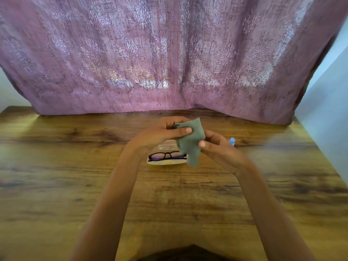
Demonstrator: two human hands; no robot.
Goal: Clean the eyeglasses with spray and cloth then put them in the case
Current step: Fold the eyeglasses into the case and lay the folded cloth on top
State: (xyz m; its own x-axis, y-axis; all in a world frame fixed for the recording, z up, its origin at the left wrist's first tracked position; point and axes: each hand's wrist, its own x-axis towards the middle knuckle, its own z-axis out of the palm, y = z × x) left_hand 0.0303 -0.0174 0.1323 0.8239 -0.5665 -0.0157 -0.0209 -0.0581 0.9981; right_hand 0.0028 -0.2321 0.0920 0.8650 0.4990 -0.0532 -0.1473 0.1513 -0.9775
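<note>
A: Any writing to read here?
B: Only on the case (168, 146): a few lines of small pale print inside its raised lid.
A: What do they say?
B: Too small and blurred; not one word or number comes out.

Landmark: case (163, 163). Left of it and nearer you: bare table (75, 166), where you pass freely. Over its right end: hanging cloth (190, 144) bars you. Right of it: bottle (232, 141). Behind it: curtain (169, 63).
</note>
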